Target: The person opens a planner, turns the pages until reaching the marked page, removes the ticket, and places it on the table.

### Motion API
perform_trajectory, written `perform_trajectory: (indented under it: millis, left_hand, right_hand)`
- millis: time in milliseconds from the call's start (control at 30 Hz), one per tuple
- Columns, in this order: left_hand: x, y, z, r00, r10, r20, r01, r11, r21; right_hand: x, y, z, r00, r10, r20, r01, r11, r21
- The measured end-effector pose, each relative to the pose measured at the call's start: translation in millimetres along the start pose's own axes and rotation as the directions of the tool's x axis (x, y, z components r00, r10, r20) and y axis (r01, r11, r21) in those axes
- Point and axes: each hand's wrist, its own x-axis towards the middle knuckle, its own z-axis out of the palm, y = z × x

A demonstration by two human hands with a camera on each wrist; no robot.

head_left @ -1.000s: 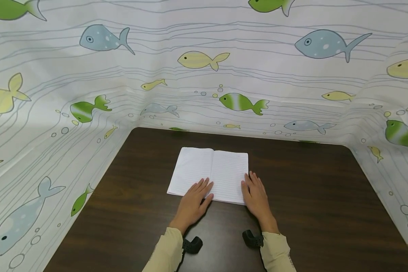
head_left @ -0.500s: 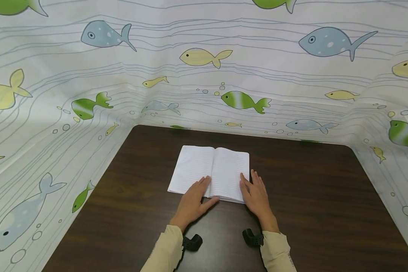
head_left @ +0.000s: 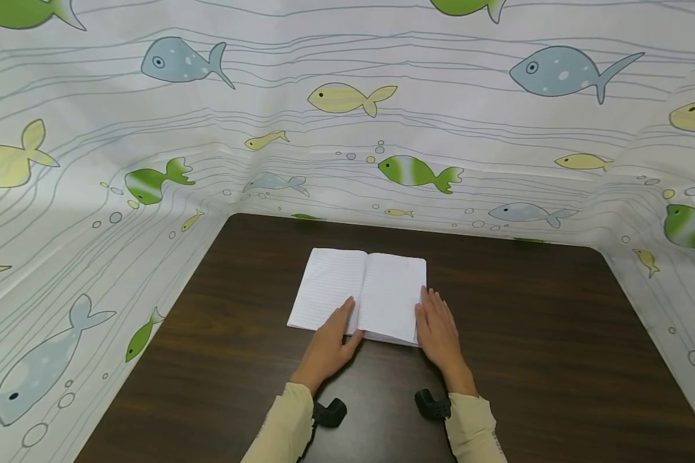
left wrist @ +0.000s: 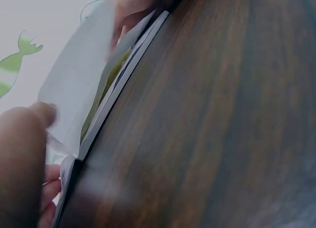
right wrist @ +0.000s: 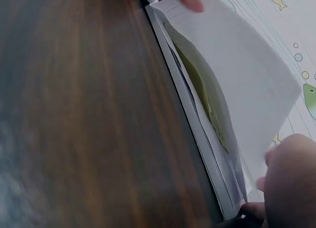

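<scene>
An open lined notebook lies on the dark wooden table. My left hand rests on its lower middle near the spine, fingers extended, the thumb at the bottom edge of the right page. At the right edge of the notebook, my right hand lies with its fingers straight along the page edges. In the right wrist view the upper pages bow up from those below, and a yellow-green flat piece shows in the gap. The left wrist view shows the same raised page between both hands.
A white sheet printed with fish stands as a wall along the back and both sides of the table. Black wrist mounts sit at both cuffs.
The right page, arched near the spine half a second ago, now looks flatter. The right fingertips have slid from the page out to its edge, and the left thumb has drawn back leftward.
</scene>
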Motion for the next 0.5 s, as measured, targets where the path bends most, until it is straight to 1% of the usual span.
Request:
perform_trajectory:
  millis: [100,133,200,233,267,300,333,367,400,433,467,500]
  left_hand:
    - [0.6,0.1,-0.2,0.999,0.002,-0.033,-0.004,0.998,-0.061]
    - [1.3,0.2,-0.1,0.998,-0.003,-0.056,-0.002,0.996,-0.089]
    - [2.9,-0.7,0.9,0.990,0.000,-0.142,-0.020,0.990,-0.138]
    - [4.1,-1.4,1.5,0.979,0.004,-0.202,-0.035,0.988,-0.152]
    - [5.7,-2.2,1.7,0.963,0.002,-0.270,-0.046,0.987,-0.157]
    - [7.1,-2.7,1.7,0.939,-0.004,-0.344,-0.051,0.987,-0.149]
    - [8.4,-3.4,1.3,0.908,-0.005,-0.419,-0.053,0.991,-0.126]
    - [9.1,-4.0,0.5,0.872,-0.005,-0.489,-0.044,0.995,-0.090]
    - [9.5,-4.2,-0.7,0.839,-0.020,-0.543,-0.014,0.998,-0.058]
    - [9.6,-4.4,-1.9,0.811,-0.036,-0.584,0.023,0.999,-0.030]
    - [9.6,-4.6,-3.0,0.791,-0.051,-0.609,0.061,0.998,-0.005]
    - [9.1,-4.5,-4.1,0.780,-0.061,-0.623,0.091,0.996,0.017]
  right_hand:
    - [0.3,-0.1,-1.2,1.000,0.010,0.002,-0.010,1.000,0.012]
    - [0.1,0.2,-1.2,1.000,0.010,0.002,-0.010,1.000,0.013]
    - [-0.5,1.2,-0.4,1.000,0.004,0.003,-0.004,1.000,0.008]
    - [-0.8,1.9,0.0,1.000,0.000,0.003,0.000,1.000,0.006]
    - [-1.1,2.6,0.5,1.000,-0.005,0.002,0.005,1.000,0.003]
    - [-1.3,3.3,1.2,1.000,-0.009,0.001,0.009,1.000,-0.002]
    - [-1.5,3.7,1.6,1.000,-0.013,-0.002,0.013,1.000,-0.004]
    - [-1.6,4.0,1.9,1.000,-0.015,-0.003,0.015,1.000,-0.006]
    - [-1.5,4.0,1.7,1.000,-0.015,-0.004,0.015,1.000,-0.004]
    - [-1.3,4.1,1.5,1.000,-0.015,-0.004,0.015,1.000,-0.003]
    - [-1.2,4.2,1.2,1.000,-0.015,-0.004,0.015,1.000,-0.005]
    - [-1.0,4.1,1.0,1.000,-0.013,-0.002,0.013,1.000,-0.005]
